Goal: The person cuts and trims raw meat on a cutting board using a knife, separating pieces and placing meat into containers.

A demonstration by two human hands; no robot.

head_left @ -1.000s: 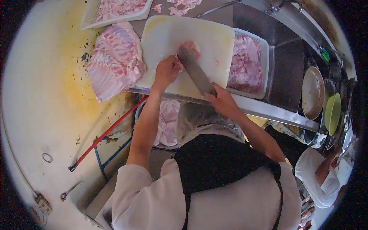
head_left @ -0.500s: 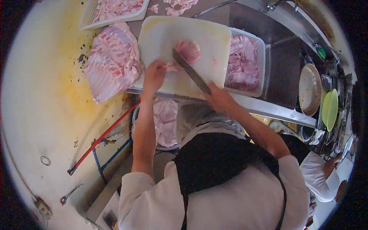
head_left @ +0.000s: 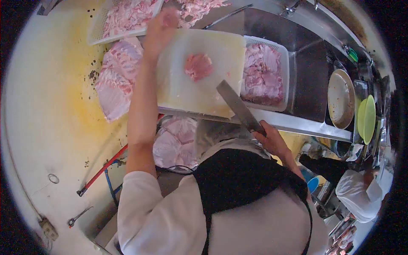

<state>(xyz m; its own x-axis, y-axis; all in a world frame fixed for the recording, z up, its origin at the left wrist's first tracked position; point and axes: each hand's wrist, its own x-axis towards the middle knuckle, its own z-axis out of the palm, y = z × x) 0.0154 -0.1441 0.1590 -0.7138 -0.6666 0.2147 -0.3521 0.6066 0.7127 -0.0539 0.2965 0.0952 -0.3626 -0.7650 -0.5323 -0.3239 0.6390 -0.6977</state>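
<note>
A piece of raw meat (head_left: 198, 66) lies by itself on the white cutting board (head_left: 176, 95). My right hand (head_left: 272, 138) is wrapped round the handle of a broad-bladed kitchen knife (head_left: 236, 100), whose blade crosses the board's near right corner. My left hand (head_left: 163, 29) is stretched past the board's far left corner, by a heap of meat trimmings (head_left: 197, 10) and a white basket of meat pieces (head_left: 146, 32). Motion smears its fingers, so whether they hold anything is unclear. Left of the board, partly behind my left forearm, rests a large slab of raw meat (head_left: 117, 91).
To the right of the board stands a white basket (head_left: 285, 80) of meat. Beyond are a pan (head_left: 341, 100) and a green bowl (head_left: 368, 121). Below the counter edge is a container of meat (head_left: 176, 142). A person in white (head_left: 357, 193) is at the lower right.
My left hand has moved from the board up to the far left, toward the trimmings. My right hand has drawn the knife away from the meat, toward the near right.
</note>
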